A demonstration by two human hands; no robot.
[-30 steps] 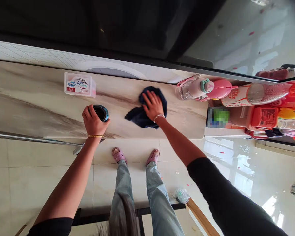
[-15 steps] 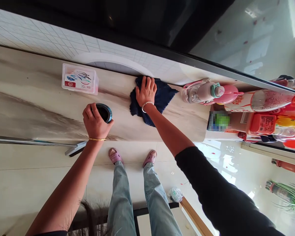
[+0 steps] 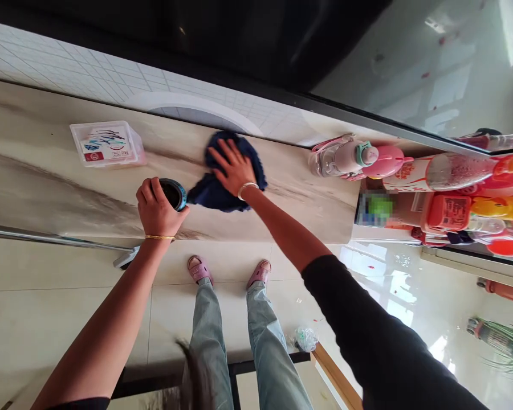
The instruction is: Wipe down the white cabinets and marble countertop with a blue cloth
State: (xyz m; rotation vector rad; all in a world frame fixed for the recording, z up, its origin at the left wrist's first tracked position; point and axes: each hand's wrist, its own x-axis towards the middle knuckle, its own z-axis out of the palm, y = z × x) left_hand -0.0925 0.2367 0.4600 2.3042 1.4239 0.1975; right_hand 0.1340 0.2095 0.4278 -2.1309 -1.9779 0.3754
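Right hand (image 3: 233, 171) spreads over a navy cloth (image 3: 216, 195) on a marble-patterned countertop (image 3: 301, 213), left hand (image 3: 159, 210) wraps around a blue-rimmed jar (image 3: 179, 195) just beside the cloth's left corner, 1 plastic box (image 3: 106, 145) beyond the left hand

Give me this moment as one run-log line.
left hand: around blue-rimmed round container | right hand: spread on navy cloth | surface: marbled countertop | nearby: clear plastic box
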